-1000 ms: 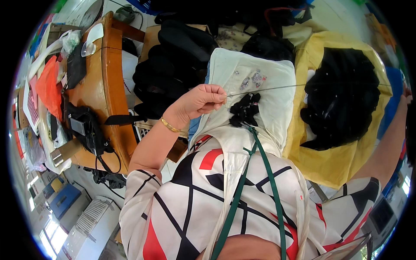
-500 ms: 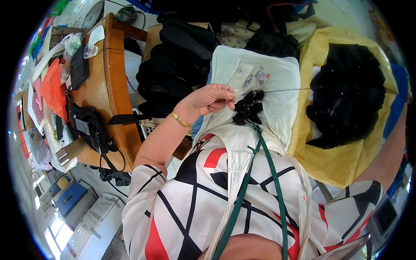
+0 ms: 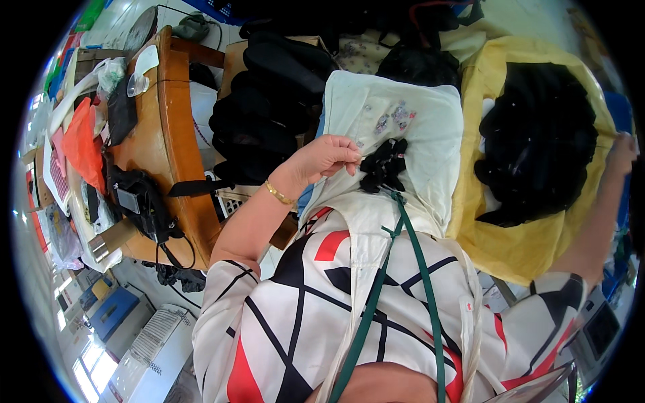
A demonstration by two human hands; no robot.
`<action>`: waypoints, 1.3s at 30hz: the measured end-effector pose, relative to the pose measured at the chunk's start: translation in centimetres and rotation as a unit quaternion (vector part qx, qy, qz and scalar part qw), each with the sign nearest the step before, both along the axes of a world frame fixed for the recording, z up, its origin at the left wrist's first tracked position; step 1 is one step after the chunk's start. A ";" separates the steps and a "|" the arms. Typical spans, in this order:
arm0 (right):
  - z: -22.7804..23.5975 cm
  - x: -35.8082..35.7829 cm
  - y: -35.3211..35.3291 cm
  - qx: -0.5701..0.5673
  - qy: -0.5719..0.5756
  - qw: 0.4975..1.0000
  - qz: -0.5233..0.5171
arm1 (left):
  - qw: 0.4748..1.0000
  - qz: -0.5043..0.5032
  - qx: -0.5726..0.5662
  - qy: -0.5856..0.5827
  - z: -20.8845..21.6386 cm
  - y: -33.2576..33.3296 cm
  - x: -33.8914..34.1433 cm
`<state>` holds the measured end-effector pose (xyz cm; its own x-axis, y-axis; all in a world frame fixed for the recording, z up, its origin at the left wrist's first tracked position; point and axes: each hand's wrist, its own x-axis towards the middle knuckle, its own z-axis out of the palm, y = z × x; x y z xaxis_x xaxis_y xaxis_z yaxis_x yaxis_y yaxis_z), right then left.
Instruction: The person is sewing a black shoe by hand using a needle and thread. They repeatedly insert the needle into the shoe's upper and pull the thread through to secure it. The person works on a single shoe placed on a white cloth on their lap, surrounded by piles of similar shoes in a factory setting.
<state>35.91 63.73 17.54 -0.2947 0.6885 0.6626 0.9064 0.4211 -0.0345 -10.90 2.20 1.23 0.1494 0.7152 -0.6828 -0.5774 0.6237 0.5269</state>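
My left hand (image 3: 326, 158) rests on a white cloth (image 3: 430, 127) spread over my lap, its fingertips pinched together at the left edge of a small black fibrous tuft (image 3: 384, 168). Small pale bits lie on the cloth just above the tuft. My right arm stretches far to the right, and my right hand (image 3: 621, 153) is at the picture's edge, blurred, beside a yellow cloth (image 3: 484, 228) that carries a big heap of black fibre (image 3: 537, 141). What the right hand holds is not visible. A green strap (image 3: 411, 248) runs down from the tuft over my patterned shirt.
A wooden table (image 3: 178, 127) stands on the left with an orange bag (image 3: 80, 144), a black device with cords (image 3: 138, 198) and papers. Stacked black items (image 3: 269, 107) lie between table and lap. A white slatted unit (image 3: 158, 342) sits on the floor lower left.
A thin taut strand ran rightward from my left fingertips earlier; it no longer shows. My left hand stayed pinched by the tuft. My right arm now reaches out to the far right.
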 end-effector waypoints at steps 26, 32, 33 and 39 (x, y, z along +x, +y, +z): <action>-16.0 -31.5 -45.4 -0.666 0.064 0.574 0.472 | 0.825 0.021 0.159 0.542 2.2 -2.3 -1.2; -15.0 -31.9 -45.4 -0.668 0.052 0.582 0.461 | 0.879 -0.021 0.182 0.440 1.5 -0.5 0.4; -15.0 -31.9 -45.5 -0.671 0.058 0.584 0.453 | 0.886 -0.029 0.175 0.429 1.2 -0.4 0.4; -15.9 -32.1 -45.4 -0.672 0.061 0.577 0.460 | 0.937 -0.016 0.119 0.329 0.5 -0.2 0.3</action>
<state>3.83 18.34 1.68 -0.9530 0.1942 -0.2327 0.2761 0.2402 -0.9306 -10.61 2.04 1.77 -0.2241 0.8608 -0.4569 -0.0623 0.4552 0.8882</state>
